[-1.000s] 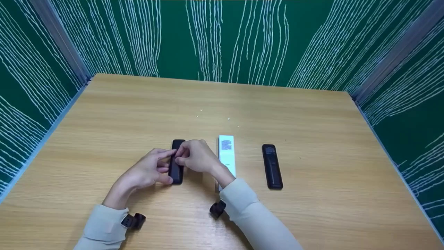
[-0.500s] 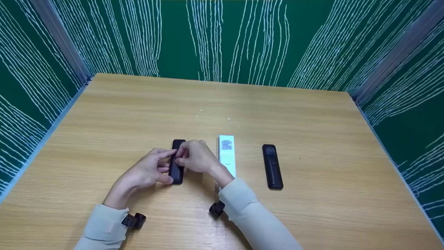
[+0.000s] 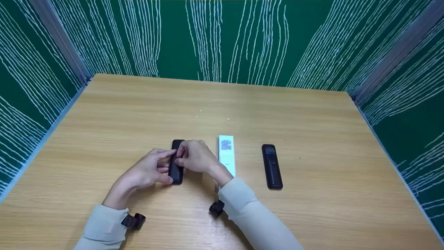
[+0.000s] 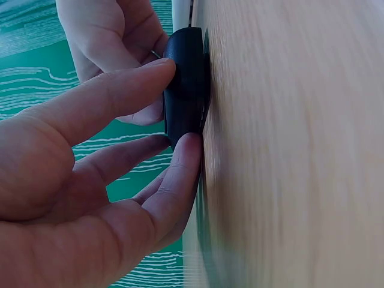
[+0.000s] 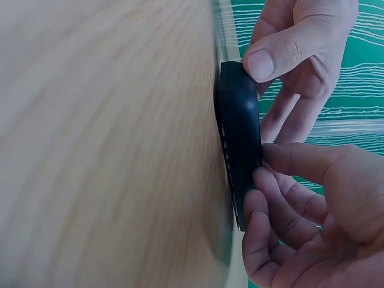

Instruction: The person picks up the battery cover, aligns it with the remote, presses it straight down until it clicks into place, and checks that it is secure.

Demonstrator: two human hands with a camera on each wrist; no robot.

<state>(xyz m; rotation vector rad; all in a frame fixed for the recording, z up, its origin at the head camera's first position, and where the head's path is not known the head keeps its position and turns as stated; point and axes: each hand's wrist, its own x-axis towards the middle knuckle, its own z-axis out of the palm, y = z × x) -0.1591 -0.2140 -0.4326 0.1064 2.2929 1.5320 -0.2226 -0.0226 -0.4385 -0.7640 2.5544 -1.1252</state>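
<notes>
A black remote control (image 3: 177,175) lies on the wooden table, its long side running away from me in the head view. My left hand (image 3: 147,170) holds it from the left, the thumb at its near end and a finger reaching over its upper face. From the right, my right hand (image 3: 198,156) has its fingers curled, with thumb and fingertips on the remote's upper face. Both wrist views show the black remote control (image 5: 240,120) edge-on between the hands. What lies under the right fingertips is hidden.
Under the right forearm, partly covered, lies a white bar-shaped thing (image 3: 227,156) with a printed label. A second black remote control (image 3: 272,166) lies further right. Small white specks dot the table (image 3: 312,139) behind. Green panels with white lines (image 3: 177,38) enclose the table.
</notes>
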